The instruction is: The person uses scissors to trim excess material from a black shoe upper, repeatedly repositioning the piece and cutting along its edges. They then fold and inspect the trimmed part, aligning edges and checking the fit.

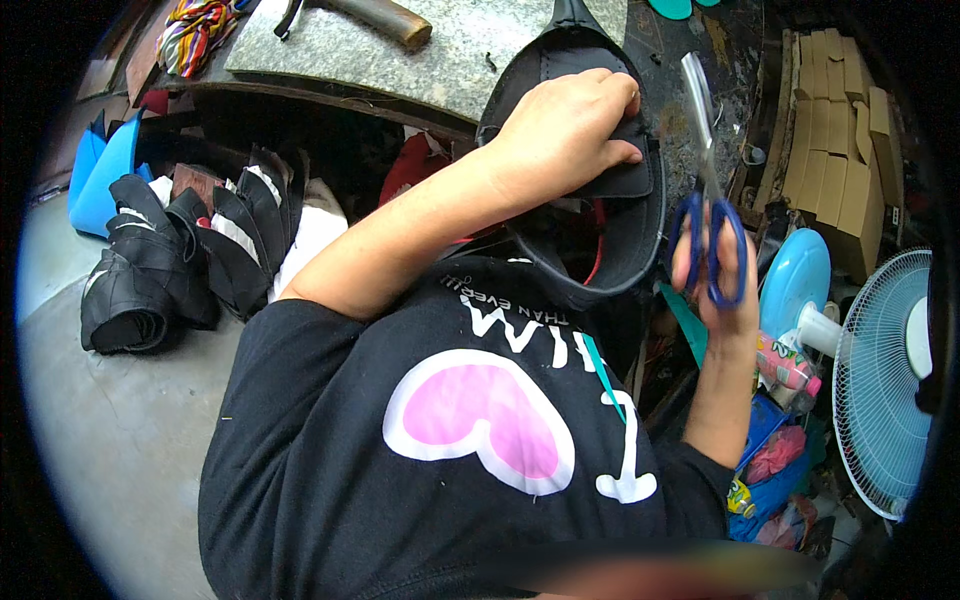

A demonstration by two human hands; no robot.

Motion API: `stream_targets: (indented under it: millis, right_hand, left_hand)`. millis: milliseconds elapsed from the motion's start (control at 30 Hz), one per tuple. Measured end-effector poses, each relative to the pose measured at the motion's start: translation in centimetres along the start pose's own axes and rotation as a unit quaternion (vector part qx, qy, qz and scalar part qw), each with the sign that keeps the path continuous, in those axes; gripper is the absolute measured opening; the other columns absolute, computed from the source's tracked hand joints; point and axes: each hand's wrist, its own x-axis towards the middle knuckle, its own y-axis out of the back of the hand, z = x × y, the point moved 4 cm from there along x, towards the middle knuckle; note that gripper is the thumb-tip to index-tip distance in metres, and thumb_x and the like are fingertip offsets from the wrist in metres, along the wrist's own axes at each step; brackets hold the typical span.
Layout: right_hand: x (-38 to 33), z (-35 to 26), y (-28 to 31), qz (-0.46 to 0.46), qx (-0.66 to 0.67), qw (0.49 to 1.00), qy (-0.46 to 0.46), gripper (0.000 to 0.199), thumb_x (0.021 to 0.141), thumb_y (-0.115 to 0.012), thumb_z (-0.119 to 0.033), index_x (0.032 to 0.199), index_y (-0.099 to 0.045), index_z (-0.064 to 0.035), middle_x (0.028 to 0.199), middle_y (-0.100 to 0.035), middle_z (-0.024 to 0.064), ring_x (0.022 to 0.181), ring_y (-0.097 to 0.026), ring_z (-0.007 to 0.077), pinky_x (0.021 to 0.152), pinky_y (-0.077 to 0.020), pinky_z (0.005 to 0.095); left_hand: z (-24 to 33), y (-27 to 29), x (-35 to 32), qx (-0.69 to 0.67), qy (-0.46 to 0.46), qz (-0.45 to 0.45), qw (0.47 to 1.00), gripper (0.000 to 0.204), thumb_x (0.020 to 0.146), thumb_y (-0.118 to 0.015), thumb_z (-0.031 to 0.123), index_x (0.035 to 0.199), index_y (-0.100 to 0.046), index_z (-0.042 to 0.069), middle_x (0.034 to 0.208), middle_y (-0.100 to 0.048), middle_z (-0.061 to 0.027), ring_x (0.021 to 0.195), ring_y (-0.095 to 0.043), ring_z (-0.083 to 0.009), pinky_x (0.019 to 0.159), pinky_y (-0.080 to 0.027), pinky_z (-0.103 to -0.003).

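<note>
Black workpiece (632, 182) directly beneath the left grip (572, 122)

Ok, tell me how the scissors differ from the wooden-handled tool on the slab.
The scissors have blue handles and silvery blades; the wooden-handled tool shows a brown handle.
The scissors are held in the right hand, whereas the wooden-handled tool lies on the speckled slab.
The scissors' blades show fully, but the wooden-handled tool runs past the picture's upper edge.
Both are hand tools.
</note>
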Motion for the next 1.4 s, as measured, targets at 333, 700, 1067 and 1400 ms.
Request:
stream_targets:
  millis: [333, 700, 1067, 1400]
  right_hand:
    - [-5.5, 2.1, -0.6, -0.065, 0.123, 0.982, -0.125, 0.073, 0.092, -0.042, -0.066, 0.107, -0.051, 0.0047, 0.059, -0.061, 0.0135, 0.045, -0.054, 0.0164, 0.041, -0.038, 0.0233]
    - [-5.3, 2.7, -1.9, -0.046, 0.203, 0.972, -0.109, 0.068, 0.092, -0.042, -0.067, 0.104, -0.052, -0.0002, 0.054, -0.055, 0.0096, 0.039, -0.049, 0.0142, 0.039, -0.0397, 0.0218]
    - [-5.1, 3.7, -2.9, 0.028, 0.086, 0.993, -0.081, 0.07, 0.083, -0.058, -0.068, 0.1, -0.051, -0.0003, 0.059, -0.056, 0.007, 0.046, -0.054, 0.0107, 0.042, -0.0391, 0.0188]
    - [-5.0, 4.4, -3.0, 0.027, 0.143, 0.984, -0.098, 0.07, 0.084, -0.055, -0.069, 0.1, -0.053, -0.0005, 0.055, -0.055, 0.0069, 0.044, -0.051, 0.0125, 0.042, -0.0372, 0.0209]
  left_hand:
    - [-0.3, 0.1, 0.0, -0.006, 0.004, -0.007, 1.0, 0.035, 0.073, -0.078, 0.014, 0.099, -0.057, 0.004, 0.083, -0.059, -0.0107, 0.075, -0.063, -0.0264, 0.067, -0.051, -0.035]
    - [-0.6, -0.1, -0.1, 0.008, -0.005, 0.004, 1.0, 0.036, 0.072, -0.078, 0.013, 0.099, -0.057, 0.004, 0.082, -0.059, -0.0102, 0.075, -0.063, -0.0265, 0.067, -0.051, -0.035]
    - [0.4, -0.2, 0.3, 0.096, -0.02, 0.014, 0.995, 0.024, 0.08, -0.072, 0.02, 0.097, -0.06, 0.009, 0.083, -0.062, -0.0086, 0.077, -0.065, -0.0285, 0.065, -0.052, -0.037]
    - [-0.2, -0.9, 0.1, 0.115, -0.021, 0.023, 0.993, 0.013, 0.084, -0.066, 0.014, 0.092, -0.059, 0.006, 0.086, -0.06, -0.0116, 0.076, -0.065, -0.0325, 0.064, -0.052, -0.039]
